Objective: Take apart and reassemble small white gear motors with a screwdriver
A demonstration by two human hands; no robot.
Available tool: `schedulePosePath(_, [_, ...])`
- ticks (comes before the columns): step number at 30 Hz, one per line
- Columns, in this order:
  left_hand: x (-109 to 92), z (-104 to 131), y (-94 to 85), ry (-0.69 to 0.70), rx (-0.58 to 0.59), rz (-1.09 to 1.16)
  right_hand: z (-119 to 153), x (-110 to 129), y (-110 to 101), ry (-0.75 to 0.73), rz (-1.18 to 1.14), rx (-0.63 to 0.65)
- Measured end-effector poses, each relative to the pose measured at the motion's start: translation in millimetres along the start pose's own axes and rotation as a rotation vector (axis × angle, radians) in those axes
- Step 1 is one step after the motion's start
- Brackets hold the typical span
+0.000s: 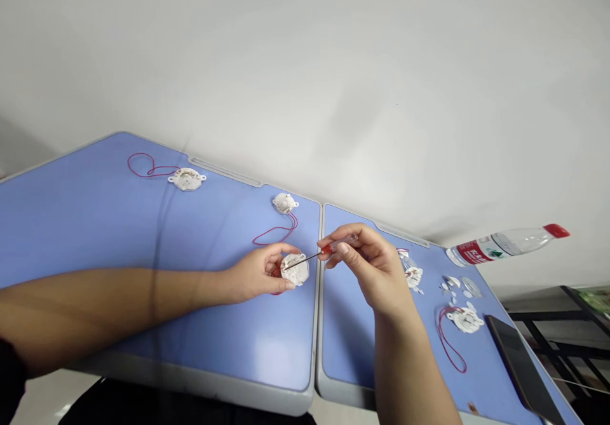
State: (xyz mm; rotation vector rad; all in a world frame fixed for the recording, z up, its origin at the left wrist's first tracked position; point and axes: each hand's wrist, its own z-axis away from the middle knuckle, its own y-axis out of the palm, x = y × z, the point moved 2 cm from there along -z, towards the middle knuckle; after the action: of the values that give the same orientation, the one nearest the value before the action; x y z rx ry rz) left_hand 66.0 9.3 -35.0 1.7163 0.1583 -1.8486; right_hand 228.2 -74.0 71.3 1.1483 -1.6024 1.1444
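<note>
Forearms converge, right grip curled round a screwdriver, left grip pinching a white disc.

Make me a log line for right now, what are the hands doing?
left hand: holding white disc | right hand: holding screwdriver | tip: at disc | bottle: right side

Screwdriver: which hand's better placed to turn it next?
Right hand, likely: its grip is on the screwdriver, which reaches across the white disc. Left hand holds that disc by its edge, so it suits steadying.
</note>
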Motion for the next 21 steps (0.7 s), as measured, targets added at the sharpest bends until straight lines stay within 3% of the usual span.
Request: schedulePosePath(21, [-2.4,1.4,-0.1,0.024,0.035,0.023,-4.6,-7.4,-0.9,0.046,-0.061,-0.003])
